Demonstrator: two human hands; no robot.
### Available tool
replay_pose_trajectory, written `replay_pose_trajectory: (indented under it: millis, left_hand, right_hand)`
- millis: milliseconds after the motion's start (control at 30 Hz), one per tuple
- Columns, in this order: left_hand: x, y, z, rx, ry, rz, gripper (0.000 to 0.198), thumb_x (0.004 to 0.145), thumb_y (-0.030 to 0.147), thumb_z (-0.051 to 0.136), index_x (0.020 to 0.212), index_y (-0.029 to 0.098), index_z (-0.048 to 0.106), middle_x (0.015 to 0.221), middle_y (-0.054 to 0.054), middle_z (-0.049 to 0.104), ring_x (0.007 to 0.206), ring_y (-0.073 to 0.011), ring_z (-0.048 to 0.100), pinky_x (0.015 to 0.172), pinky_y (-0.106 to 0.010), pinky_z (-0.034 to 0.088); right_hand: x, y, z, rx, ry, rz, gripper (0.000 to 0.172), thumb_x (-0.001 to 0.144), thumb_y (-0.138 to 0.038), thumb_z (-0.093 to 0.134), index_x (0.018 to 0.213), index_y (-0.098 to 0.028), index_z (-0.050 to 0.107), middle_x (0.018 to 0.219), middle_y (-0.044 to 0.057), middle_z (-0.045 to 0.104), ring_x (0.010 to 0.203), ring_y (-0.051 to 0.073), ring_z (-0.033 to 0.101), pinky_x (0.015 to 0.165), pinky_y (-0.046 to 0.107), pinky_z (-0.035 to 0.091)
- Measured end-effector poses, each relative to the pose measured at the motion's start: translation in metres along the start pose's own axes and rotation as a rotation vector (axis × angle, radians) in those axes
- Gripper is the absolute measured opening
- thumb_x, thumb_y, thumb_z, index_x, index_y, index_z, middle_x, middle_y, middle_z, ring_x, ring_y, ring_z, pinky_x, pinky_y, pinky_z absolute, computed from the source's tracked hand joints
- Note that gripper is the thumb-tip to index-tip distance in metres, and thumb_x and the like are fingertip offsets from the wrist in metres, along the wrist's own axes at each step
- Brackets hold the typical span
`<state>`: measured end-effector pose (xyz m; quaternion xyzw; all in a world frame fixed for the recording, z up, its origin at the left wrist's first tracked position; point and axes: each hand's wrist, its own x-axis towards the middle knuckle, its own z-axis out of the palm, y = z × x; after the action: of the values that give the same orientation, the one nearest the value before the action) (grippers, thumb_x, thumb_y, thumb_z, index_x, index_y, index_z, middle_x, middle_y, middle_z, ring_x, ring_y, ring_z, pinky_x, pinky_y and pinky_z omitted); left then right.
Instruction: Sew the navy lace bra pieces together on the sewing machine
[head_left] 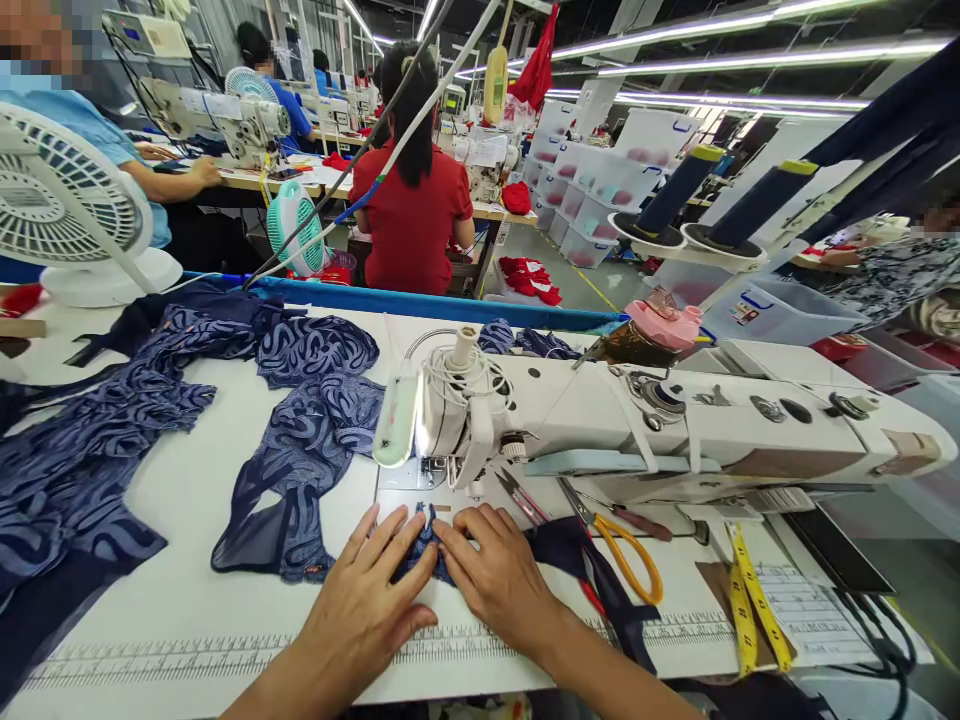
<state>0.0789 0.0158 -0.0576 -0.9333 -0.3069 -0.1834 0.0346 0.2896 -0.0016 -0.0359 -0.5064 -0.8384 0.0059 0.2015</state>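
A small navy lace piece (pixel 424 535) lies on the white sewing table just in front of the sewing machine needle area (pixel 439 468). My left hand (pixel 379 575) rests palm down with fingers spread, its fingertips on the left side of that piece. From the right, my right hand (pixel 499 570) has bent fingers close together on the same lace, and its thumb side is partly hidden. A dark navy strap of fabric (pixel 570 550) runs out to the right of this hand. Left of my hands lies a patterned navy lace garment (pixel 315 450) with sheer panels.
Orange-handled scissors (pixel 630 555), red-handled snips (pixel 521 497) and a yellow tape measure (pixel 742 600) lie to the right. A larger navy lace heap (pixel 97 430) covers the left. A printed ruler (pixel 187 660) runs along the front. A white fan (pixel 67 200) and co-workers are beyond.
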Motion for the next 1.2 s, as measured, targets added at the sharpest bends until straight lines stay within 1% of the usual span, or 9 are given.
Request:
replay_pose_trajectory:
  millis: [100,200,367,500,600,733,800,933,1200]
  left_hand:
    - [-0.001,0.004,-0.003,0.085,0.0,0.027,0.059,0.091,0.054,0.055,0.137,0.017,0.053,0.144,-0.01,0.053,0.135,-0.0269,0.045,0.123,-0.048,0.009]
    - [-0.003,0.01,-0.005,0.102,-0.008,0.032,0.068,0.09,0.06,0.052,0.137,0.012,0.052,0.145,-0.011,0.052,0.133,-0.0283,0.045,0.123,-0.048,0.0]
    - [-0.004,0.01,-0.007,0.074,-0.003,0.021,0.061,0.088,0.056,0.059,0.135,0.017,0.055,0.144,-0.007,0.054,0.131,-0.0297,0.047,0.123,-0.051,0.002]
    - [-0.004,0.008,-0.008,0.052,-0.013,0.034,0.06,0.09,0.054,0.057,0.136,0.015,0.054,0.14,-0.008,0.058,0.128,-0.0282,0.05,0.123,-0.052,0.0]
    - [-0.006,0.01,-0.007,0.027,-0.016,0.026,0.058,0.09,0.052,0.057,0.135,0.015,0.055,0.139,-0.009,0.058,0.128,-0.0291,0.051,0.123,-0.055,-0.002]
    - [-0.006,0.016,-0.006,-0.052,0.044,-0.069,0.048,0.09,0.047,0.059,0.13,0.02,0.06,0.134,-0.008,0.062,0.128,-0.0306,0.051,0.12,-0.061,-0.002]
    - [-0.005,0.019,-0.006,-0.074,0.069,-0.107,0.044,0.09,0.043,0.06,0.128,0.021,0.061,0.133,-0.006,0.064,0.129,-0.0319,0.05,0.119,-0.064,-0.003]
    - [-0.004,0.021,-0.008,-0.068,0.055,-0.108,0.039,0.091,0.035,0.06,0.128,0.022,0.061,0.132,-0.005,0.064,0.128,-0.0324,0.051,0.117,-0.067,-0.004]
    - [-0.006,0.024,-0.005,-0.057,0.017,-0.118,0.042,0.092,0.043,0.059,0.128,0.022,0.062,0.137,-0.006,0.061,0.128,-0.0352,0.05,0.113,-0.074,-0.005]
  right_hand:
    - [-0.003,0.0,-0.002,-0.008,-0.001,-0.011,0.025,0.096,-0.018,0.049,0.118,-0.017,0.061,0.089,0.006,0.058,0.081,0.019,0.051,0.073,0.033,0.039]
    - [-0.007,-0.001,-0.004,-0.04,-0.019,-0.027,0.024,0.096,-0.02,0.051,0.117,-0.017,0.062,0.089,0.006,0.059,0.081,0.019,0.052,0.073,0.034,0.038]
    - [-0.012,0.001,-0.004,-0.023,-0.032,-0.025,0.03,0.095,-0.018,0.05,0.124,-0.017,0.06,0.094,0.008,0.061,0.086,0.02,0.053,0.075,0.035,0.038]
    - [-0.01,0.004,-0.007,0.002,-0.073,-0.031,0.035,0.094,-0.016,0.051,0.128,-0.018,0.058,0.095,0.008,0.061,0.087,0.021,0.053,0.076,0.035,0.038]
    - [-0.01,0.005,-0.009,0.004,-0.049,-0.034,0.033,0.094,-0.017,0.051,0.127,-0.019,0.059,0.094,0.007,0.062,0.086,0.02,0.053,0.077,0.035,0.039]
    - [-0.012,0.005,-0.011,0.033,0.01,-0.072,0.026,0.095,-0.021,0.055,0.12,-0.018,0.062,0.094,0.007,0.064,0.085,0.019,0.056,0.077,0.034,0.04]
    - [-0.013,0.004,-0.01,0.037,0.014,-0.093,0.025,0.094,-0.02,0.056,0.119,-0.018,0.062,0.092,0.007,0.065,0.085,0.019,0.056,0.077,0.035,0.04]
    - [-0.014,0.004,-0.009,0.054,-0.002,-0.096,0.026,0.095,-0.019,0.054,0.12,-0.016,0.061,0.093,0.007,0.066,0.087,0.019,0.057,0.079,0.036,0.041]
    - [-0.013,0.004,-0.011,0.057,0.008,-0.094,0.025,0.094,-0.017,0.054,0.118,-0.014,0.062,0.094,0.007,0.067,0.087,0.019,0.056,0.082,0.036,0.04]
